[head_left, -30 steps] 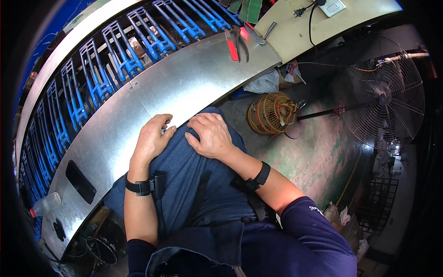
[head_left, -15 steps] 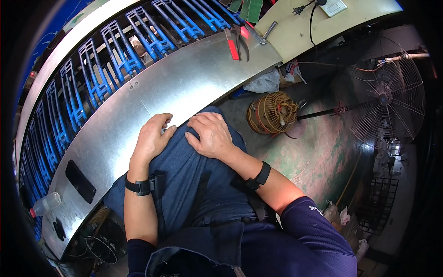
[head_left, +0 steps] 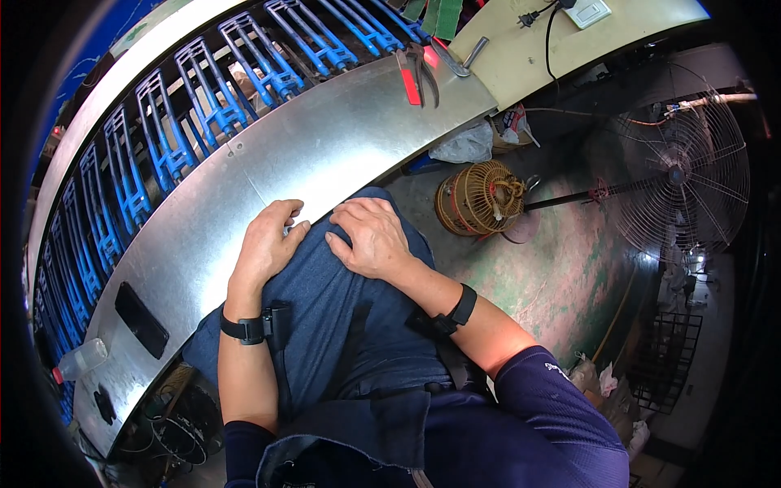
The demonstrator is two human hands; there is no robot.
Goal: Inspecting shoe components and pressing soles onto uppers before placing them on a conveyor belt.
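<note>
My left hand [head_left: 270,241] rests at the metal table's near edge beside my thigh, fingers loosely bent, thumb apart, holding nothing. On my raised knee, over the dark blue trousers [head_left: 317,301], lies my right hand [head_left: 374,237], its fingers spread over the cloth. Both wrists wear black bands. Ahead of my hands the bare metal tabletop [head_left: 277,163] curves across. Beyond it stands a row of blue metal fork-shaped frames [head_left: 218,114]. Pliers with a red handle [head_left: 411,85] and a small hammer-like tool [head_left: 475,55] lie at its far right end.
At the table's left are a black phone [head_left: 141,319], a clear bottle [head_left: 81,359] and a small black object [head_left: 104,404]. A wicker cage-like basket [head_left: 482,199] and a large fan [head_left: 677,172] stand to the right. A white power socket [head_left: 587,11] sits on the cream board.
The row of blue frames has shifted slightly to the left along the far side of the table. Both of my hands have stayed in place.
</note>
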